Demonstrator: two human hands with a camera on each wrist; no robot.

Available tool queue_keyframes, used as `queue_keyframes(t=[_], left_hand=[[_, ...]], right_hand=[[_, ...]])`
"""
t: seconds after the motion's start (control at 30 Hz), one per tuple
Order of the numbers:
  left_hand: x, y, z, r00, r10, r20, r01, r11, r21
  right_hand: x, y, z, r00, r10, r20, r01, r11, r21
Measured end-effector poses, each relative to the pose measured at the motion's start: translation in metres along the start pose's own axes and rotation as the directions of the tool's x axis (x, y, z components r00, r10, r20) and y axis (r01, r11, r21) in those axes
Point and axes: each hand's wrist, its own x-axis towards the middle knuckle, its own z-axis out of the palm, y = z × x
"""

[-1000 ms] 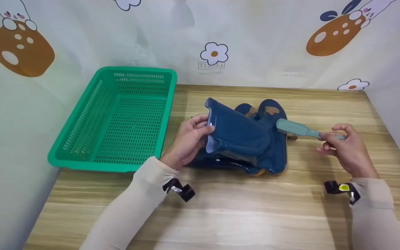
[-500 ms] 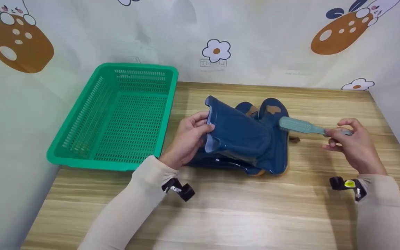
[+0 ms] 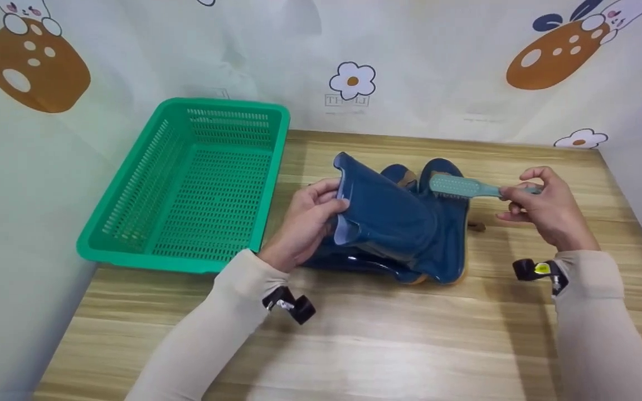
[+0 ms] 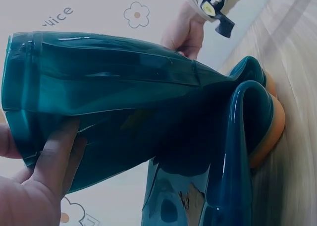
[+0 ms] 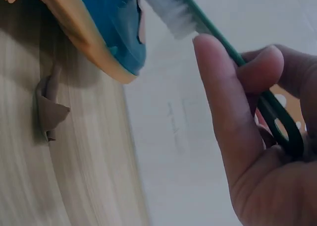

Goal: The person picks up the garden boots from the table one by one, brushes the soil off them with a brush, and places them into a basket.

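Note:
Two dark blue rubber boots with tan soles are in the middle of the table. My left hand (image 3: pixel 310 220) grips the top rim of the nearer boot (image 3: pixel 390 206), its thumb outside the shaft. The other boot (image 3: pixel 349 260) lies partly hidden beneath it, with a brown patch (image 3: pixel 408 179) on its toe. My right hand (image 3: pixel 546 209) pinches the handle of a green brush (image 3: pixel 457 186), whose white bristles (image 5: pixel 173 10) face the toe (image 5: pixel 116 32) of the held boot. Whether the bristles touch the boot, I cannot tell.
A green slatted plastic basket (image 3: pixel 270 206) stands left of the boots. A curled brown scrap (image 5: pixel 52 107) lies on the wooden table (image 3: pixel 388 345) beside the boot's sole. A printed wall sheet (image 3: pixel 427 72) rises behind the table.
My right hand and the brush first shifted slightly right, then moved left and up over the boot's toe. The left hand keeps its grip on the boot.

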Motion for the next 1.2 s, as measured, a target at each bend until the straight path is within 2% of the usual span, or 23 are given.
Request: queue_keyframes(t=[0.1, 0.17, 0.33, 0.43, 0.63, 0.9, 1.0, 1.1, 1.2], left_hand=[[0.000, 0.000, 0.001, 1.000, 0.004, 0.005, -0.004, 1.000, 0.004], [-0.001, 0.000, 0.002, 1.000, 0.008, 0.008, -0.008, 1.000, 0.008], [-0.002, -0.001, 0.003, 1.000, 0.006, 0.003, -0.006, 1.000, 0.005], [-0.002, -0.001, 0.003, 1.000, 0.005, 0.000, -0.005, 1.000, -0.001], [-0.002, 0.001, 0.004, 1.000, 0.008, -0.008, -0.007, 1.000, 0.002], [-0.001, 0.003, 0.003, 1.000, -0.016, -0.025, 0.016, 1.000, 0.021], [-0.001, 0.003, 0.002, 0.999, -0.024, -0.026, 0.025, 0.999, 0.025], [-0.001, 0.004, 0.002, 0.999, -0.028, -0.023, 0.029, 0.999, 0.032], [0.000, 0.005, 0.002, 0.999, -0.025, -0.022, 0.025, 0.999, 0.037]], right_hand=[[0.004, 0.003, 0.003, 0.999, -0.021, -0.037, 0.020, 0.999, -0.051], [0.005, 0.005, 0.005, 0.997, -0.052, -0.065, 0.043, 0.991, -0.130], [0.003, 0.009, 0.010, 0.981, -0.149, -0.127, 0.097, 0.934, -0.344], [0.002, 0.009, 0.013, 0.969, -0.187, -0.163, 0.112, 0.916, -0.384], [-0.001, 0.006, 0.019, 0.953, -0.229, -0.201, 0.181, 0.956, -0.232], [-0.001, 0.007, 0.021, 0.930, -0.251, -0.268, 0.222, 0.966, -0.133], [-0.002, 0.007, 0.018, 0.942, -0.215, -0.258, 0.221, 0.975, -0.007], [-0.003, 0.008, 0.015, 0.969, -0.163, -0.183, 0.186, 0.976, 0.113], [-0.002, 0.011, 0.015, 0.983, -0.140, -0.118, 0.152, 0.983, 0.105]])
